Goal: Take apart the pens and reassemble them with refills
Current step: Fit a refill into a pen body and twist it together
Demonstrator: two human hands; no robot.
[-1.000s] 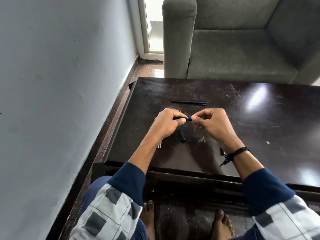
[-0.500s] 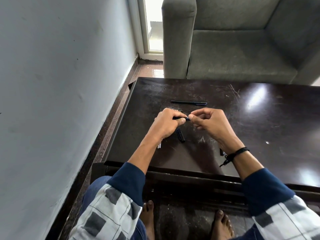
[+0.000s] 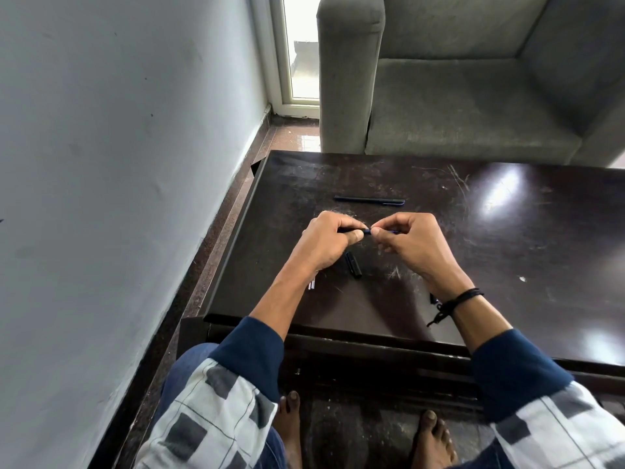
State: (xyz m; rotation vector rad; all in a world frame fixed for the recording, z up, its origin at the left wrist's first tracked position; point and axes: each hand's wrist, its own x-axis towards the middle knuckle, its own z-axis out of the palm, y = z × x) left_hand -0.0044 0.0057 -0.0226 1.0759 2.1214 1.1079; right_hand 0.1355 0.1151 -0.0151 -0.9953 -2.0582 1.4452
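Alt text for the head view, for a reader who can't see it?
The left hand grips a dark pen by the barrel while the right hand pinches its end, above a dark table. Another pen lies beyond them, a black cap nearer the person.

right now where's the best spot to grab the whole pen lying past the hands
Probably mid-barrel, coming from above: the pen lies flat on the table, running left to right with nothing touching it, so thumb on its near side and a finger on its far side would pinch across the thin barrel.
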